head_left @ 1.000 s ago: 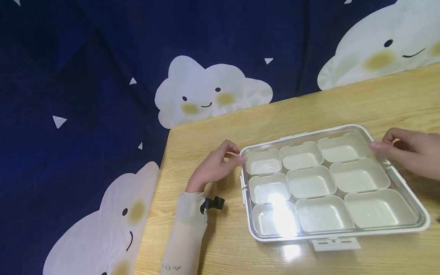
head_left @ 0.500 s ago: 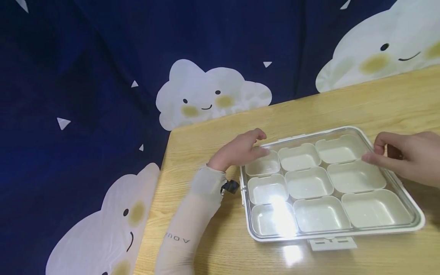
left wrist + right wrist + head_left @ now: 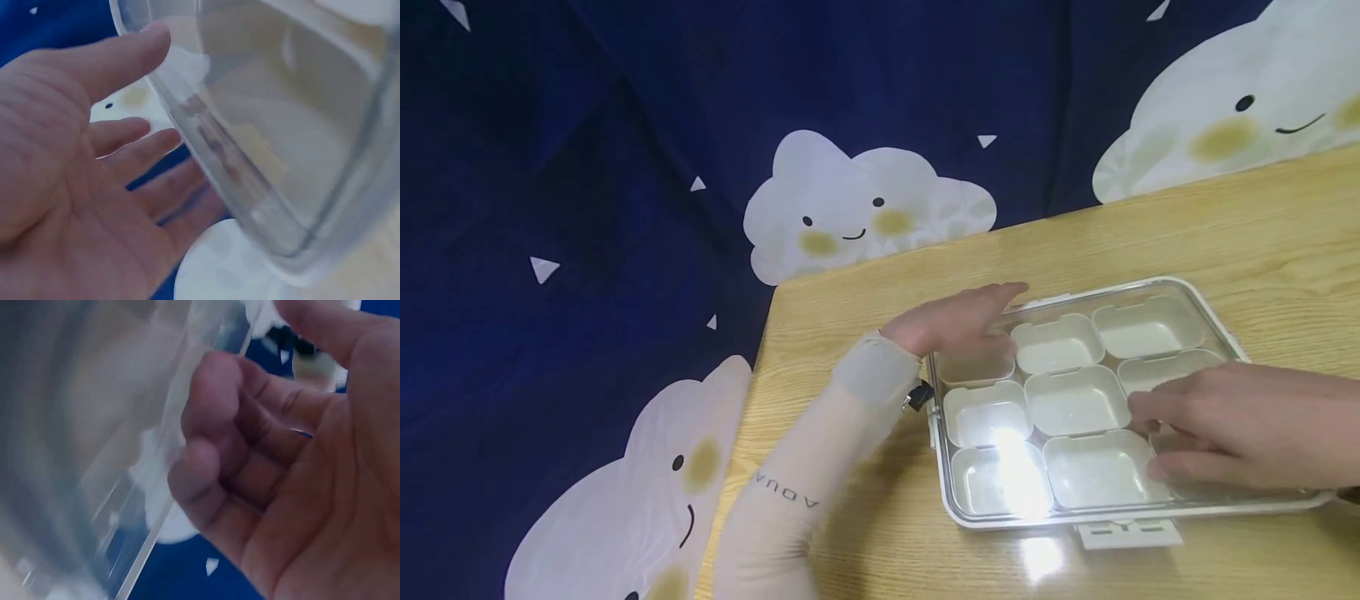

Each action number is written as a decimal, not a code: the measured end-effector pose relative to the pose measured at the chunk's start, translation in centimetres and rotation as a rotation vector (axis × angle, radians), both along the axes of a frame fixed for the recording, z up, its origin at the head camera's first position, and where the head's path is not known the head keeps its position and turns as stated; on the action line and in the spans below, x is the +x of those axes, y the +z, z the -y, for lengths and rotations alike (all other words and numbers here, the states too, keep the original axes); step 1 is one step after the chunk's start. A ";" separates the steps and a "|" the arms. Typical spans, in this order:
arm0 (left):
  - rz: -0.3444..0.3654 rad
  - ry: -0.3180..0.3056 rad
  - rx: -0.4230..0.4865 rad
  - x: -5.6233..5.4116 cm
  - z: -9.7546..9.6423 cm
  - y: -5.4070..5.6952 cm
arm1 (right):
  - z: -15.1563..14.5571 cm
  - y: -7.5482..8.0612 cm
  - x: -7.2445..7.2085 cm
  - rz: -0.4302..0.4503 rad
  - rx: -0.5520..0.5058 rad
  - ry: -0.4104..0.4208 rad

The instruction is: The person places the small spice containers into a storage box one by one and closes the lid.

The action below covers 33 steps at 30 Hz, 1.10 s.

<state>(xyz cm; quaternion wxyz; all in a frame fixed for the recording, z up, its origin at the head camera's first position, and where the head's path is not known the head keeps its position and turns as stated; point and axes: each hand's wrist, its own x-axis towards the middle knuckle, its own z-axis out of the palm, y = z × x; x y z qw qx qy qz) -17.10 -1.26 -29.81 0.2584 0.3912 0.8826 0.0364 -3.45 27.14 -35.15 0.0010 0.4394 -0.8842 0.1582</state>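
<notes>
A wide storage box [image 3: 1112, 516] with a clear lid lies on the table, holding cream compartments [image 3: 1078, 400] in rows of three. My left hand [image 3: 958, 323] is over its far left corner, fingers stretched out past the far edge. In the left wrist view the thumb lies over the lid's rim, and the other fingers are spread beside it. My right hand [image 3: 1240, 425] is above the box's right side, fingers loosely bent and holding nothing. Whether it touches the lid cannot be told. It hides the right-hand compartments. A white clip [image 3: 1130, 533] sticks outward at the front.
The wooden table [image 3: 842, 308] extends around the box, its left edge sloping down the view. Behind and to the left hangs a dark blue cloth [image 3: 625, 108] with cloud faces. Bright glare [image 3: 1018, 479] covers part of the lid at the near left.
The left hand has moved right, from the box's left edge to over its far left corner. The right hand has come inward and nearer, from the right edge to over the compartments. The box stays about put.
</notes>
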 end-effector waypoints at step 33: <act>0.088 -0.013 -0.022 -3.0 -4.4 0.0 | 4.7 -0.2 2.9 0.065 0.223 0.000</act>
